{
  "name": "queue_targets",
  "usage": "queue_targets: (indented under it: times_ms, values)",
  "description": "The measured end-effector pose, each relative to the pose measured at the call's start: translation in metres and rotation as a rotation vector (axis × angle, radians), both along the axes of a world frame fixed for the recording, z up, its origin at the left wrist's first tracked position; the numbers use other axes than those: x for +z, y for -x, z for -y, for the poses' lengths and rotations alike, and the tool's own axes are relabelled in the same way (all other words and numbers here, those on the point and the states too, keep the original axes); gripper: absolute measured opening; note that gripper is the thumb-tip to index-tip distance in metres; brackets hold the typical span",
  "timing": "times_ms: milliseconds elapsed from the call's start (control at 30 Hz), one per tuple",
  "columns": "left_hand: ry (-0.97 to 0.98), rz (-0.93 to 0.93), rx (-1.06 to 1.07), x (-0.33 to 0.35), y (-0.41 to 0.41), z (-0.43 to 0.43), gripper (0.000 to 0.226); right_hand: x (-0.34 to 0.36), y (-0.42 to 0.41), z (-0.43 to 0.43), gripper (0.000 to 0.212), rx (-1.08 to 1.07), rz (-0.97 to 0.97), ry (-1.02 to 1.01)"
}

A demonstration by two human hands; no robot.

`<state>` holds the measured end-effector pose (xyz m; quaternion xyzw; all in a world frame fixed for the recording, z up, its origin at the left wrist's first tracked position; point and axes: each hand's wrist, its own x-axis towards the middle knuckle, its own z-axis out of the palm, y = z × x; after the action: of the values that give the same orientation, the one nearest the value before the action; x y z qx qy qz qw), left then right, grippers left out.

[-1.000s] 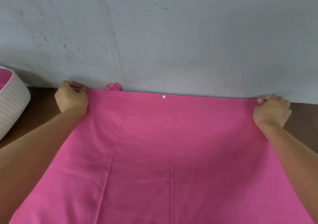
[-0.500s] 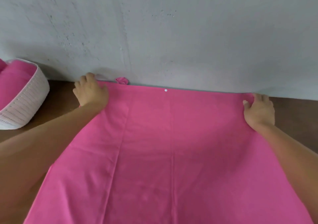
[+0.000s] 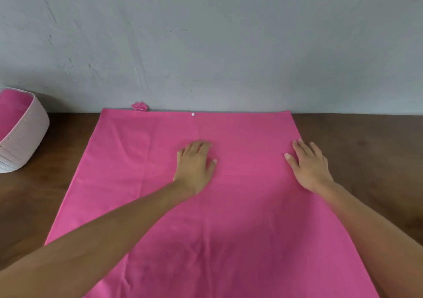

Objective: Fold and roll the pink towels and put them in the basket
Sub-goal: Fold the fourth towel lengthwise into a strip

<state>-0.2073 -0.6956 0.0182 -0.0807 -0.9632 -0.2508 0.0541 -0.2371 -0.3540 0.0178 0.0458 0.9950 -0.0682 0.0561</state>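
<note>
A large pink towel (image 3: 128, 160) lies spread flat on the brown table, its far edge against the wall. A small white snap (image 3: 192, 114) and a pink loop (image 3: 139, 106) sit at that far edge. My left hand (image 3: 194, 165) rests flat on the towel near its middle, fingers straight. My right hand (image 3: 307, 163) lies flat along the towel's right edge, fingers spread. A pale woven basket (image 3: 27, 133) stands at the far left with pink cloth (image 3: 11, 112) inside it.
The grey wall (image 3: 206, 46) rises directly behind the table. Bare brown tabletop (image 3: 366, 149) shows to the right of the towel and between the towel and the basket on the left.
Both hands have let go of the towel's far corners and moved back toward me. The left one has slid to the towel's middle; both now lie flat on the cloth.
</note>
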Motion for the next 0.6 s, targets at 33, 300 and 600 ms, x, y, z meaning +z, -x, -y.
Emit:
queue_targets:
  times_ms: [33,300,600]
  values:
    - [0.005,0.013,-0.086,-0.003,-0.007,-0.013,0.052,0.000,-0.011,-0.002,0.068,-0.001,0.006,-0.001]
    - [0.240,0.045,-0.308,-0.017,-0.035,-0.064,0.064,0.001,-0.099,-0.019,0.072,0.008,0.049,-0.006]
    - [0.264,0.025,-0.287,-0.019,-0.037,-0.063,0.065,-0.003,-0.226,-0.039,0.082,0.007,0.023,0.049]
